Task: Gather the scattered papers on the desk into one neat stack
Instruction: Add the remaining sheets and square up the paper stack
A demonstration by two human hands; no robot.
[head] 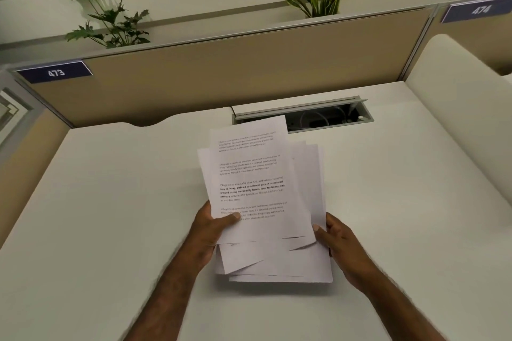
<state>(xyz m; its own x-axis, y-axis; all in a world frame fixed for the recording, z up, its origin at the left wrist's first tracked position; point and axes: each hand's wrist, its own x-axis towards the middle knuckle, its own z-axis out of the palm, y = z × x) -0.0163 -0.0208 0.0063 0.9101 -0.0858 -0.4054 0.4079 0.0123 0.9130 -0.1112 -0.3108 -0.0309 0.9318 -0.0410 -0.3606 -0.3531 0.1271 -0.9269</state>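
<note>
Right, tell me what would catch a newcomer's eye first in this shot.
First, the fanned bundle of white printed paper sheets at centre, its edges uneven, gripped by the left hand on one side and the right hand on the other, above the plain white desk. Next, the open grey cable hatch just behind the sheets, and the dark blue "473" label on the beige partition at far left.

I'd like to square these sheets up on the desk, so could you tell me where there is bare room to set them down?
The desk is bare left of the papers, out to the partition, and bare on the right too, toward the side panel. Under the left hand and right hand it is taken. Behind the papers lies the open cable tray: avoid it.
</note>
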